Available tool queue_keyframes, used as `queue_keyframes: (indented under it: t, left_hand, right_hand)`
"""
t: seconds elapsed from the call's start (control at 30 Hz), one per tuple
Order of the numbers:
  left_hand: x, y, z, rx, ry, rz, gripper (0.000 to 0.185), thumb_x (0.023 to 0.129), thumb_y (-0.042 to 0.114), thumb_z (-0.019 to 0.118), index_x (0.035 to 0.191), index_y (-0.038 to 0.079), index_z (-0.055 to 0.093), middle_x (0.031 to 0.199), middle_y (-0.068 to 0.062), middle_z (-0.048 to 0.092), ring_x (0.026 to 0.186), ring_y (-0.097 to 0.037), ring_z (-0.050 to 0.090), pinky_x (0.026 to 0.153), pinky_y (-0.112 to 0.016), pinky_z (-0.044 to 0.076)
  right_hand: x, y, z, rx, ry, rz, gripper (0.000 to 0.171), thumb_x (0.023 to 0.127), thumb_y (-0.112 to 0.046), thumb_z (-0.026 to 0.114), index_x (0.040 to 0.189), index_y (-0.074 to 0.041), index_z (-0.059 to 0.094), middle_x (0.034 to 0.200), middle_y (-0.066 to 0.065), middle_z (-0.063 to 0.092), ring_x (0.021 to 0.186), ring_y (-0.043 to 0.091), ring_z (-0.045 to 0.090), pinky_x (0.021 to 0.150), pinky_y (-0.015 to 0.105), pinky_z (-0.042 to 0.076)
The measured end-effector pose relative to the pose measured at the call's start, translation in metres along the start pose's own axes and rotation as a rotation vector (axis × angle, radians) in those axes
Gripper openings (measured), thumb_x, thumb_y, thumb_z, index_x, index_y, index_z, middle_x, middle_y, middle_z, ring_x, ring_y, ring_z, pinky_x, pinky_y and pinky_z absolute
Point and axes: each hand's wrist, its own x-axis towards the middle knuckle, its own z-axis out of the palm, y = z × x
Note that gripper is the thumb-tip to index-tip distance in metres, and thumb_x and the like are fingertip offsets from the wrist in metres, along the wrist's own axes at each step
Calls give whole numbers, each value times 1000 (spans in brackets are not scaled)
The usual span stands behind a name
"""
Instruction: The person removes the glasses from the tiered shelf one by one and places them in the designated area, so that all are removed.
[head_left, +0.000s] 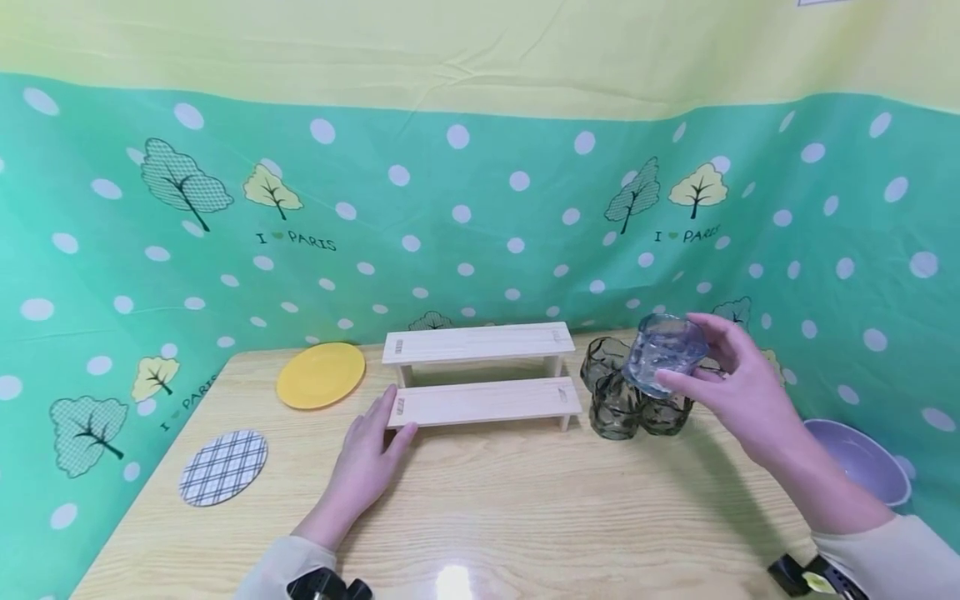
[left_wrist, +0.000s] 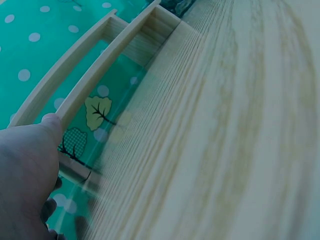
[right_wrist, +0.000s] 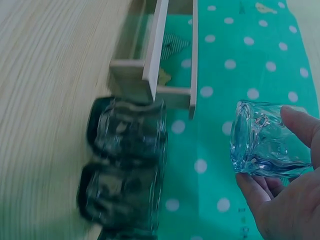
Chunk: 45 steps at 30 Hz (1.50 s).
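Observation:
My right hand (head_left: 738, 379) holds a clear bluish glass cup (head_left: 663, 353) in the air, fingers curled round it, above a cluster of dark green glass cups (head_left: 615, 406). In the right wrist view the bluish cup (right_wrist: 265, 140) sits between thumb and fingers, with the dark cups (right_wrist: 125, 165) below on the table. My left hand (head_left: 369, 457) lies with straight fingers against the left end of a two-step wooden shelf (head_left: 480, 375). The left wrist view shows a fingertip (left_wrist: 50, 122) touching the shelf's (left_wrist: 100, 65) edge.
A yellow plate (head_left: 321, 375) lies at the back left of the wooden table (head_left: 487, 508). A plaid round coaster (head_left: 223, 467) is near the left edge. A lilac bowl (head_left: 862, 458) stands at the far right. A green dotted cloth backdrop (head_left: 480, 225) encloses the table.

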Motion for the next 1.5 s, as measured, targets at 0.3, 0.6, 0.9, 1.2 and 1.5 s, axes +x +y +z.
queue_keyframes:
  t: [0.3,0.6,0.9,1.2,1.5]
  left_hand:
    - [1,0,-1,-5,-17,-13,78,115,40,61,175,4,26,173,-28,35,161,-49,31,133,-67,16]
    - [0,3,-2,-9,4,4,76,115,37,63,174,3,28,171,-30,38,160,-50,32,132,-69,17]
    - [1,2,-2,-15,-6,-3,77,115,38,62,174,3,28,172,-29,36,161,-48,31,133,-68,17]
    - [1,3,-2,-13,-7,-5,76,115,38,61,174,3,28,173,-29,35,162,-48,31,133,-67,16]
    - [0,2,-2,-6,-7,1,77,115,37,62,174,2,28,172,-30,36,161,-49,31,133,-68,17]
  right_hand:
    - [-9,18,-30,-41,8,83,106,97,-37,89,177,-41,19,177,20,32,152,50,43,95,8,52]
    - [-10,39,-50,-100,10,70,107,101,-29,86,179,-23,14,170,28,35,154,49,39,103,5,45]
    - [-5,60,-70,-271,-6,96,111,100,-42,85,178,-10,13,161,37,41,125,38,56,88,29,55]
    - [-6,75,-77,-323,-41,128,114,99,-46,85,175,-2,14,159,43,41,135,61,48,103,84,39]
    - [-3,84,-81,-398,-118,162,120,95,-50,87,174,2,13,162,48,31,140,72,36,105,91,29]
